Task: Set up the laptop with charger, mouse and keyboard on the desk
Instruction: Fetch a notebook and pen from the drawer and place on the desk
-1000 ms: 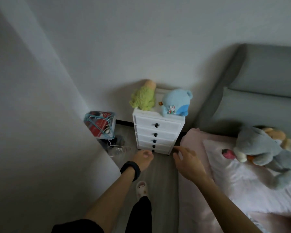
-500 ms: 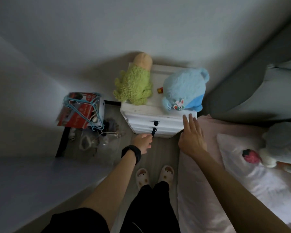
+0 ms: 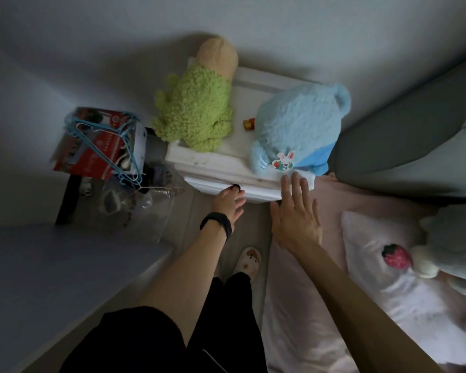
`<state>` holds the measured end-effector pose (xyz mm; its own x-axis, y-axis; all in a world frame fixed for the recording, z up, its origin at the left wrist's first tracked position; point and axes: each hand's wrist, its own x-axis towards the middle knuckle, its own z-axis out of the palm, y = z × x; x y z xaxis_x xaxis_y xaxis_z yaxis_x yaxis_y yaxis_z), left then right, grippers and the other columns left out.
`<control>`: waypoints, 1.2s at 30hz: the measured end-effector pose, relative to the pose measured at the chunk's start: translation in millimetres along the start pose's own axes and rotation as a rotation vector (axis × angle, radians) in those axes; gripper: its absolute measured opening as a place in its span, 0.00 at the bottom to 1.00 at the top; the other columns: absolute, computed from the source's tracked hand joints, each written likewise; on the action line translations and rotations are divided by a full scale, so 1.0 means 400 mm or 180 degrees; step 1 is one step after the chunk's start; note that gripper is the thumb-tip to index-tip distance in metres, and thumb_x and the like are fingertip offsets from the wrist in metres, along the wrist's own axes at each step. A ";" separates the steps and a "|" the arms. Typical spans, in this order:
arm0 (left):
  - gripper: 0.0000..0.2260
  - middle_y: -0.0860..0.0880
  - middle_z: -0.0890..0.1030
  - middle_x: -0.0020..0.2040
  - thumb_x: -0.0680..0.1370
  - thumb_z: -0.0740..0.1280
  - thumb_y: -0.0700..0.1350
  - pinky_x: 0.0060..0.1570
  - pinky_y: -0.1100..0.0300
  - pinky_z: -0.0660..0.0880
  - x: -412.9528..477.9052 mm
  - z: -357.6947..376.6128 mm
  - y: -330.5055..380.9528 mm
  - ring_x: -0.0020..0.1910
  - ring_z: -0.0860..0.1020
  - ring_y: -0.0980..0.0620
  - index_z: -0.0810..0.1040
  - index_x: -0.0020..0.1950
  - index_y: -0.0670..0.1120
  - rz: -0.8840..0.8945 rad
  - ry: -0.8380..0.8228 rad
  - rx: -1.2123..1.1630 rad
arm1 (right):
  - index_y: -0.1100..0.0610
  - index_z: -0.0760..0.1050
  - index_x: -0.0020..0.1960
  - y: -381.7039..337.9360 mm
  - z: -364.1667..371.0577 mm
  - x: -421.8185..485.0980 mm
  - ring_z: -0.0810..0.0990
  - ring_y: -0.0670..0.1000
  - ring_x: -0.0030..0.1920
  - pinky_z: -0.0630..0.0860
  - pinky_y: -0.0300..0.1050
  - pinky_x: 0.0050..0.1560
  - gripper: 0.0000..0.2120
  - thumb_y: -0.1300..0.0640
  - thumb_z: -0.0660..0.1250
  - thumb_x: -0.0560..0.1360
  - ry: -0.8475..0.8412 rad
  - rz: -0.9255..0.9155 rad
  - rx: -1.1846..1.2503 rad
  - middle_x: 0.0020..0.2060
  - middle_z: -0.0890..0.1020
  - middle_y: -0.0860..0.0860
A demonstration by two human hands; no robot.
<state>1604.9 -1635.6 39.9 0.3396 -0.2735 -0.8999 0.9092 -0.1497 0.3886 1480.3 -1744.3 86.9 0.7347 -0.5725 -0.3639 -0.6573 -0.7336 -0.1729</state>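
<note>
No laptop, charger, mouse or keyboard shows; if any is here, it is probably inside the shut drawers. The left hand has climbed from a lower knob to the top knob, fingertips on it, though I cannot tell whether they pinch it. The right hand stays flat, fingers straight, holding nothing, tips against the drawers' top edge below the blue toy. The search likely starts with the top drawer, just ahead of both hands.
</note>
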 end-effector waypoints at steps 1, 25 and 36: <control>0.09 0.50 0.79 0.59 0.83 0.59 0.48 0.65 0.53 0.69 -0.007 -0.002 0.001 0.60 0.76 0.51 0.73 0.62 0.48 -0.0020 -0.0043 0.0062 | 0.50 0.42 0.82 -0.001 -0.005 -0.003 0.44 0.52 0.81 0.55 0.62 0.77 0.30 0.44 0.49 0.84 -0.0058 -0.0001 0.0052 0.82 0.45 0.49; 0.10 0.49 0.82 0.55 0.81 0.64 0.46 0.53 0.52 0.76 -0.168 -0.212 -0.256 0.50 0.81 0.50 0.72 0.62 0.47 -0.0645 0.0397 0.0192 | 0.48 0.36 0.81 -0.016 -0.041 0.000 0.35 0.48 0.80 0.43 0.59 0.78 0.33 0.39 0.45 0.83 -0.0481 0.0076 0.0167 0.81 0.36 0.46; 0.14 0.47 0.75 0.52 0.78 0.63 0.35 0.39 0.73 0.68 -0.297 -0.227 -0.101 0.39 0.76 0.51 0.72 0.64 0.40 0.2289 0.2203 0.1396 | 0.58 0.74 0.67 -0.074 0.020 -0.094 0.75 0.62 0.65 0.76 0.61 0.62 0.20 0.56 0.68 0.76 0.0302 -0.0325 0.0492 0.67 0.76 0.58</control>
<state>1549.6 -1510.6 113.2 0.9444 0.1411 -0.2969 0.3252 -0.5320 0.7818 1470.9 -1698.0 98.1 0.8066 -0.5353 -0.2508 -0.5911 -0.7288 -0.3456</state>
